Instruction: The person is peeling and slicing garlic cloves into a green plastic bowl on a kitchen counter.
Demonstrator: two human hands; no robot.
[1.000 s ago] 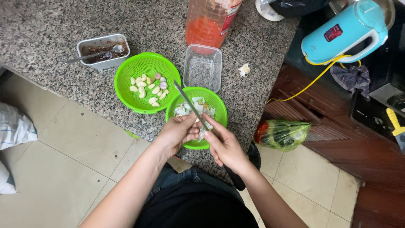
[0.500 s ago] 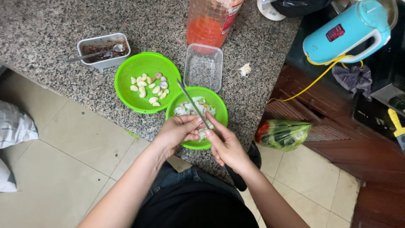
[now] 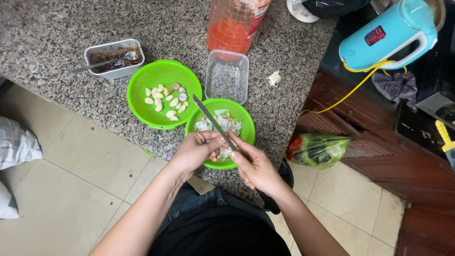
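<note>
My right hand [image 3: 257, 166] grips a knife [image 3: 212, 120] whose blade points up and left over a green bowl [image 3: 245, 118] of garlic skins. My left hand [image 3: 196, 150] pinches a garlic clove [image 3: 223, 152] against the blade, over the bowl's near rim. To the left sits a green colander [image 3: 142, 105] holding several peeled garlic cloves [image 3: 166, 98]. Both bowls rest on a speckled granite counter [image 3: 57, 28].
A metal tray with dark paste and a spoon [image 3: 112, 59] sits far left. An empty clear plastic tub [image 3: 227, 76] and a red-filled jar [image 3: 236, 23] stand behind the bowls. A blue kettle [image 3: 386, 35] is right; a bag of vegetables [image 3: 316, 149] lies on the floor.
Both hands stay over the bowl of skins; they have shifted only slightly while working the clove with the knife.
</note>
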